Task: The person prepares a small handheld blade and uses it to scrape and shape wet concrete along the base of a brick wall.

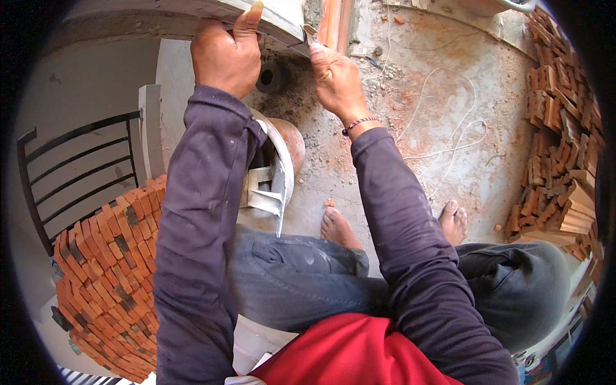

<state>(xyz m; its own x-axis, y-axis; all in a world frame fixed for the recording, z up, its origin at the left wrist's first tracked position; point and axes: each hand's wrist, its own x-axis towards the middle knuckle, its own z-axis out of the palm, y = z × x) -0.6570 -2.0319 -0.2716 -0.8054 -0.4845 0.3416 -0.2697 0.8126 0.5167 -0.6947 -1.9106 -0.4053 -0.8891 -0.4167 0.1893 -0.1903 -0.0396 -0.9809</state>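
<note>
At the top, a long pale beam or ledge point(282, 18) with a rough grey underside runs across the view. My left hand point(224, 58) is closed at its lower edge, thumb pointing up, with the fingertips hidden. To the right, my right hand point(337, 80) is closed with the thumb on a small, flat, light-coloured piece point(310, 31), whose kind I cannot make out. That piece is near the beam's right end, beside an upright orange strip point(333, 25). Below my hands stands a curved, white-rimmed container point(285, 154) with a reddish-brown outer side.
Stacked orange bricks point(109, 276) rise at the left beside a black metal railing point(83, 173). More bricks point(552, 141) are piled along the right. A thin white cord point(443, 151) lies loosely on the dusty, gritty floor point(494, 173), near my bare feet.
</note>
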